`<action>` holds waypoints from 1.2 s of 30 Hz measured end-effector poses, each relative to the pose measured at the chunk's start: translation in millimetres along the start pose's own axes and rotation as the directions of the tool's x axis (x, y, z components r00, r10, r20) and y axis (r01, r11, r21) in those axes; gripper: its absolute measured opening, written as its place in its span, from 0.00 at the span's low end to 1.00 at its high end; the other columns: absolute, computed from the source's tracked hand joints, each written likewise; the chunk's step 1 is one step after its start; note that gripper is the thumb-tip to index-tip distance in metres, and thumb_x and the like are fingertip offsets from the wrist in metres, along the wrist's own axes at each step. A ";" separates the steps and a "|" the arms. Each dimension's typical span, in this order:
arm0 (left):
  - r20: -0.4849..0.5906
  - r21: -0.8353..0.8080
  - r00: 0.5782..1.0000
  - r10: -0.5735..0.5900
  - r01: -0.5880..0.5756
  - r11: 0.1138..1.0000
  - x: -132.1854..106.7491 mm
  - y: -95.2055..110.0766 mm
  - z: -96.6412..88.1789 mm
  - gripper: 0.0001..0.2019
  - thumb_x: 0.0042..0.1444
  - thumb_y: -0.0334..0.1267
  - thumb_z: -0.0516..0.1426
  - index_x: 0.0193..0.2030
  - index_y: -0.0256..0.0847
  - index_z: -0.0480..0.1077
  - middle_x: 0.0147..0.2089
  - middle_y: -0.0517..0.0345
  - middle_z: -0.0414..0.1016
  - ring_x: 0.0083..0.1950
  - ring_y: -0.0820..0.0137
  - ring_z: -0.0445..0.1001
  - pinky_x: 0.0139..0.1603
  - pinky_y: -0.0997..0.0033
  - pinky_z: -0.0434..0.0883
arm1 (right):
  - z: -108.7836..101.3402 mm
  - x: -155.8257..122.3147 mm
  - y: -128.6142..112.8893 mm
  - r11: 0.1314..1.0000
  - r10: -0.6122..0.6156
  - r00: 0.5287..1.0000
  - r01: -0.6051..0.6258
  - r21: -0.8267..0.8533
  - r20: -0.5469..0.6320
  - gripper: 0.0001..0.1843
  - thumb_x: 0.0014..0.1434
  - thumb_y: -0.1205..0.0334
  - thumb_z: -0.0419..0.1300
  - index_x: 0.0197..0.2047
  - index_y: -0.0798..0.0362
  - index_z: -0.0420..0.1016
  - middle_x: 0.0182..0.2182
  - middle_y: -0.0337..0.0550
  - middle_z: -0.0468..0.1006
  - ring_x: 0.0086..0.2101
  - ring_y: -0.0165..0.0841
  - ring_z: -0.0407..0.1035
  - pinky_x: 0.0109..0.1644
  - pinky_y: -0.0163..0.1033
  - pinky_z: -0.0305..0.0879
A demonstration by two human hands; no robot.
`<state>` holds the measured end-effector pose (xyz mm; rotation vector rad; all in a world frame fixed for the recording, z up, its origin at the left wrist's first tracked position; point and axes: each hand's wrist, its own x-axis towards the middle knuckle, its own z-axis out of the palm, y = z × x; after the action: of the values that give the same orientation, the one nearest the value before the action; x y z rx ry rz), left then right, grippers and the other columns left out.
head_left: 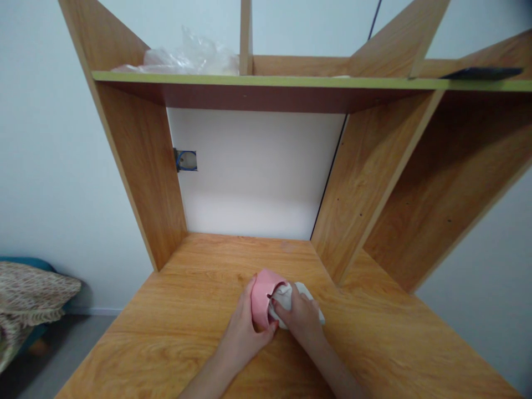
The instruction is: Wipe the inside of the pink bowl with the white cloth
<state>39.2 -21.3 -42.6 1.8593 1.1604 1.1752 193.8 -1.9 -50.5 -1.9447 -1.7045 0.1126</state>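
Note:
A small pink and white piece of cloth (pixel 266 293) lies on the wooden desk (pixel 187 310), near its middle. My left hand (pixel 245 332) has its fingers closed around the pink part from the left. My right hand (pixel 301 318) presses its closed fingers on the white part (pixel 310 293) from the right. Both hands touch each other over the cloth.
A shelf (pixel 291 82) with a green front edge spans the desk above; crumpled clear plastic (pixel 187 55) lies on it at left, a dark flat object (pixel 482 72) at right. Wooden side panels (pixel 141 166) frame a white back wall. A patterned blanket (pixel 29 293) lies far left.

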 end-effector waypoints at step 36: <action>0.074 0.220 0.995 -0.070 0.052 0.974 3.0 22.3 -27.9 0.41 0.41 0.37 0.58 0.64 0.41 0.45 0.57 0.49 0.64 0.53 0.58 0.66 0.53 0.60 0.63 | -19.3 -7.5 -10.8 0.972 -0.218 0.964 0.229 0.061 -0.150 0.33 0.52 0.64 0.53 0.61 0.52 0.49 0.29 0.40 0.76 0.32 0.37 0.68 0.39 0.40 0.57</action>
<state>21.7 -25.9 -11.6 1.9980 1.3355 0.9600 190.6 -15.0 -31.4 -1.6501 -1.7825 -0.0419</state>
